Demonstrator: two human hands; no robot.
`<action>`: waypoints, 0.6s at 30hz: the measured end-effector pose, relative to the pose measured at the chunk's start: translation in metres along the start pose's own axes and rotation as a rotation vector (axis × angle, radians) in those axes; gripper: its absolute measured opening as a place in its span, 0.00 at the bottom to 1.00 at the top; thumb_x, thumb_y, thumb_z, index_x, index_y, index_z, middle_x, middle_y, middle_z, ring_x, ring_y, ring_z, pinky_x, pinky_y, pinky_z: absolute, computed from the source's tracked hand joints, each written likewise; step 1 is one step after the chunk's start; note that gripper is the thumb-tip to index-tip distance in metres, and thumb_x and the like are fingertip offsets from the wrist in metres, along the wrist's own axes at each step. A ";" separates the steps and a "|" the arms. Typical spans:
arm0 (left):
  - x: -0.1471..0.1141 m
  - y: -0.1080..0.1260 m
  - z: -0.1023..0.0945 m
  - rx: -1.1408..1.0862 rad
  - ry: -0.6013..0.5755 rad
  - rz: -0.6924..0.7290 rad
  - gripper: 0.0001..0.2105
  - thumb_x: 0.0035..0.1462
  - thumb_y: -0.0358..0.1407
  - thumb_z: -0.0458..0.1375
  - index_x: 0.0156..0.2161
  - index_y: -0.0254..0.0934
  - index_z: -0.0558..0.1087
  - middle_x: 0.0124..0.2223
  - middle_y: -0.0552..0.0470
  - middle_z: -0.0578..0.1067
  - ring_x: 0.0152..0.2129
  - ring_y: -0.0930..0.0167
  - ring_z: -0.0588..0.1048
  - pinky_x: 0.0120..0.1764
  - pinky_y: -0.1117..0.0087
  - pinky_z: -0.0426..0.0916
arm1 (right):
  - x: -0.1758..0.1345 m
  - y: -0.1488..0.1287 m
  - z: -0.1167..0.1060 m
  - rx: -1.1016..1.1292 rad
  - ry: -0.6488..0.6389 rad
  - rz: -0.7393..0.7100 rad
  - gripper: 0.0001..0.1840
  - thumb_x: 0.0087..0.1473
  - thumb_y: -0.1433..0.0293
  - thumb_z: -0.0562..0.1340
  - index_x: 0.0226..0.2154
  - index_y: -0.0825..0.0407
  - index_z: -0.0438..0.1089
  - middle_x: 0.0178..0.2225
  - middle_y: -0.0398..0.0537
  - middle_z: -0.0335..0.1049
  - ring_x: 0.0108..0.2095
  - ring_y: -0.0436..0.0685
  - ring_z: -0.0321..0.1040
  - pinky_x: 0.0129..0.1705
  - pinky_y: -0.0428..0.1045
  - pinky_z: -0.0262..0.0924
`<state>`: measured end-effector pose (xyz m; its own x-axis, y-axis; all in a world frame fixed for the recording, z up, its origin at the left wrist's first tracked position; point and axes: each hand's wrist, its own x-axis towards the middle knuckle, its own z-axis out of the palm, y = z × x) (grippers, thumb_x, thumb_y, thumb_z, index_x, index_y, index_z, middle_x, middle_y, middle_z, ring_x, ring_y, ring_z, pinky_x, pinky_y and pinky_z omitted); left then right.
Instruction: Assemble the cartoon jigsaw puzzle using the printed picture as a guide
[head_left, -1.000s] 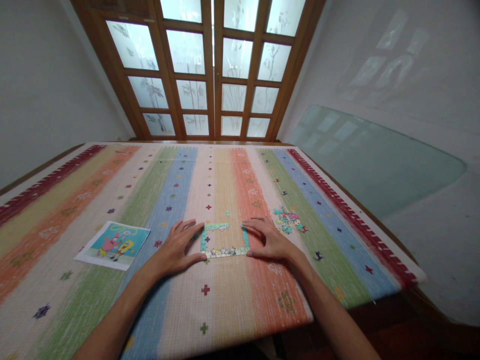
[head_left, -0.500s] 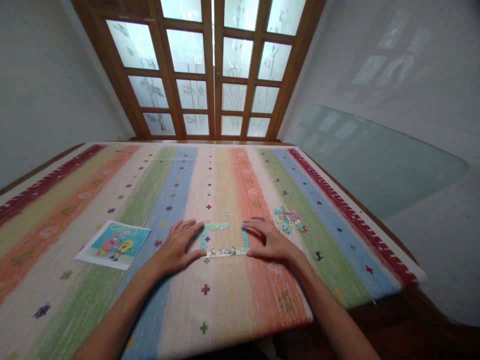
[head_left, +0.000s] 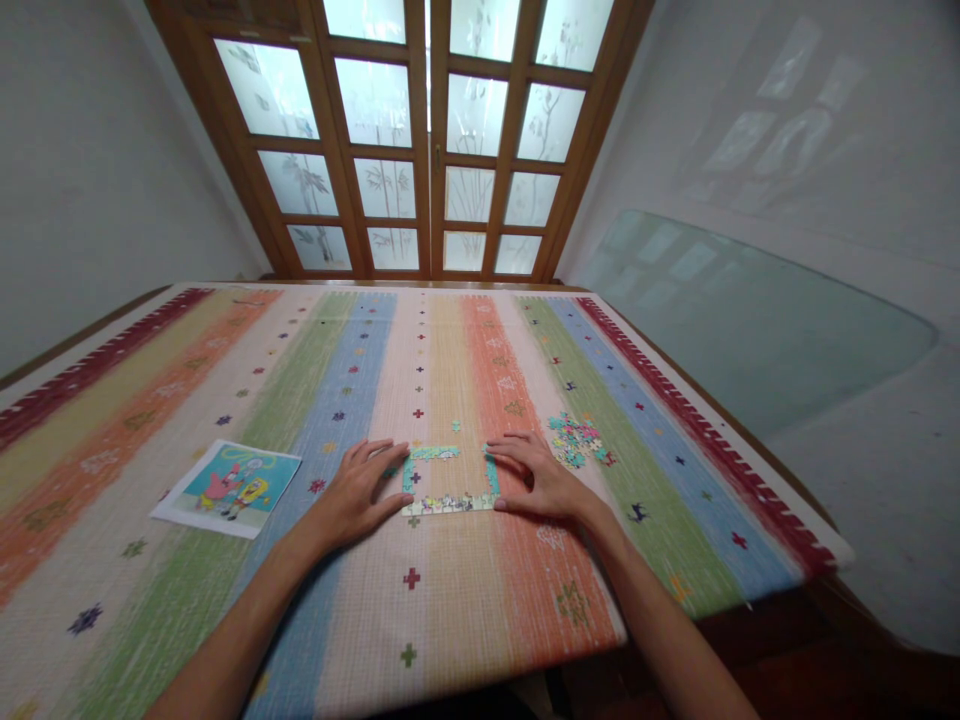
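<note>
A partly built jigsaw frame [head_left: 448,501] lies on a striped cloth [head_left: 450,600], with teal side and top edges and a pale bottom strip. My left hand [head_left: 358,493] lies flat against the frame's left side, fingers spread, thumb at its lower left corner. On the frame's right side rests my right hand [head_left: 538,479], also flat with spread fingers, thumb at the lower right corner. Neither hand holds a piece.
A heap of loose puzzle pieces [head_left: 575,439] lies just right of my right hand. A printed cartoon picture [head_left: 227,487] lies to the left. The table's near edge [head_left: 660,620] drops off at the lower right. A wooden glazed door [head_left: 431,140] stands behind the table.
</note>
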<state>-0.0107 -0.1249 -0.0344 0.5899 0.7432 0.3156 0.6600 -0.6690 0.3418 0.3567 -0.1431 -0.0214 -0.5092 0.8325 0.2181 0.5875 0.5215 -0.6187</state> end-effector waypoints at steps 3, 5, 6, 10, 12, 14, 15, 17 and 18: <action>0.000 0.000 0.000 -0.005 0.007 -0.001 0.26 0.67 0.46 0.58 0.66 0.42 0.61 0.60 0.41 0.73 0.60 0.54 0.68 0.61 0.48 0.63 | 0.000 0.000 0.000 0.001 0.019 -0.016 0.37 0.52 0.53 0.74 0.61 0.48 0.71 0.60 0.59 0.70 0.64 0.72 0.59 0.65 0.72 0.55; 0.000 0.001 0.000 -0.011 0.009 -0.004 0.26 0.66 0.45 0.58 0.66 0.43 0.61 0.60 0.42 0.73 0.60 0.55 0.68 0.61 0.48 0.63 | 0.000 0.000 0.001 0.002 0.034 -0.017 0.36 0.53 0.54 0.73 0.60 0.48 0.71 0.59 0.58 0.71 0.63 0.72 0.60 0.64 0.72 0.56; 0.000 0.001 0.000 -0.013 0.010 -0.006 0.26 0.66 0.45 0.58 0.65 0.43 0.61 0.60 0.42 0.73 0.60 0.55 0.68 0.61 0.48 0.63 | 0.000 0.000 0.002 0.003 0.041 -0.012 0.35 0.53 0.55 0.73 0.60 0.48 0.71 0.58 0.58 0.72 0.63 0.71 0.60 0.64 0.71 0.56; 0.000 0.003 -0.001 -0.023 0.012 -0.015 0.25 0.67 0.45 0.58 0.65 0.42 0.62 0.60 0.41 0.73 0.60 0.55 0.68 0.61 0.48 0.64 | 0.001 -0.001 0.004 -0.007 0.057 0.026 0.30 0.54 0.57 0.73 0.57 0.49 0.73 0.54 0.58 0.74 0.60 0.69 0.63 0.61 0.68 0.60; 0.000 0.003 -0.001 -0.027 0.015 -0.021 0.24 0.67 0.45 0.58 0.64 0.42 0.63 0.59 0.41 0.73 0.59 0.55 0.69 0.60 0.48 0.65 | 0.001 -0.002 0.005 -0.016 0.060 0.041 0.28 0.55 0.58 0.72 0.56 0.49 0.74 0.53 0.58 0.74 0.59 0.68 0.64 0.60 0.67 0.61; 0.000 0.004 -0.001 -0.027 0.019 -0.025 0.24 0.66 0.44 0.58 0.64 0.42 0.64 0.59 0.42 0.73 0.59 0.55 0.69 0.60 0.49 0.65 | 0.002 -0.004 0.005 -0.023 0.064 0.047 0.28 0.55 0.58 0.72 0.56 0.48 0.74 0.52 0.57 0.74 0.57 0.67 0.66 0.59 0.66 0.62; 0.001 0.004 -0.002 -0.026 0.019 -0.027 0.24 0.66 0.44 0.58 0.64 0.42 0.64 0.59 0.42 0.73 0.59 0.55 0.69 0.60 0.49 0.65 | 0.002 -0.004 0.005 -0.024 0.068 0.048 0.28 0.55 0.59 0.72 0.56 0.48 0.74 0.52 0.57 0.74 0.56 0.66 0.66 0.59 0.65 0.62; 0.001 0.005 -0.002 -0.027 0.017 -0.027 0.24 0.66 0.44 0.58 0.64 0.42 0.64 0.59 0.42 0.73 0.59 0.55 0.69 0.60 0.49 0.65 | 0.002 -0.004 0.005 -0.021 0.077 0.049 0.27 0.54 0.59 0.73 0.56 0.48 0.75 0.52 0.57 0.73 0.55 0.66 0.67 0.58 0.64 0.63; 0.001 0.005 -0.002 -0.029 0.016 -0.029 0.24 0.66 0.44 0.58 0.64 0.43 0.64 0.59 0.43 0.73 0.59 0.56 0.69 0.60 0.49 0.65 | 0.002 -0.004 0.006 -0.018 0.081 0.050 0.27 0.54 0.59 0.73 0.55 0.48 0.75 0.51 0.57 0.73 0.55 0.65 0.68 0.58 0.64 0.63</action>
<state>-0.0077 -0.1276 -0.0311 0.5632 0.7622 0.3191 0.6630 -0.6473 0.3760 0.3497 -0.1440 -0.0227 -0.4271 0.8695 0.2482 0.6226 0.4818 -0.6166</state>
